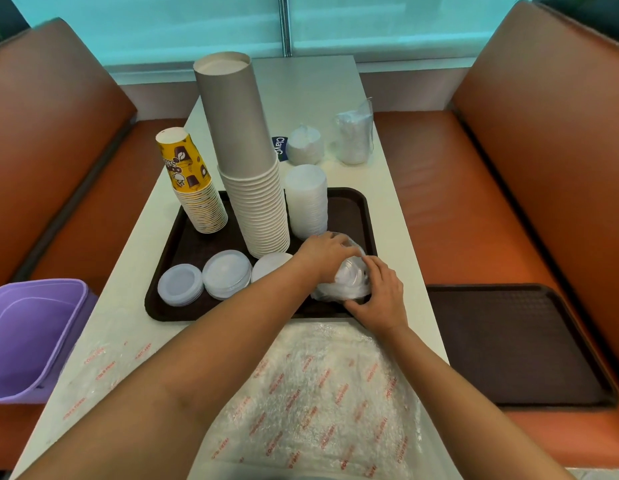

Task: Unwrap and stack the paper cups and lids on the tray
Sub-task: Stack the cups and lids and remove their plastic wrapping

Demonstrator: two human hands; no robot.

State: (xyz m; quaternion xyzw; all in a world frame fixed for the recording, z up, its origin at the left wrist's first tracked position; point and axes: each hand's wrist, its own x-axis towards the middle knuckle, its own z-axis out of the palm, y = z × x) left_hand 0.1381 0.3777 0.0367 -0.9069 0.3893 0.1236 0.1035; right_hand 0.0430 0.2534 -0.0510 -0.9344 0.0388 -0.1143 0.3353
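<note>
Probably cafe booth: orange benches [474,188], white table [387,209], brown tray [349,199].

1 head-worn view looks forward and down (close, wide-angle) over the tray [353,197], toward the window [197,22] beyond it.

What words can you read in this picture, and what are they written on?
"ClayC": white letters on a blue sticker on the table, partly hidden behind the tall grey cup stack.
Yellow cup: brown printed letters, partly hidden, not readable.
Bubble wrap: repeated red printing, too blurred to read.
</note>
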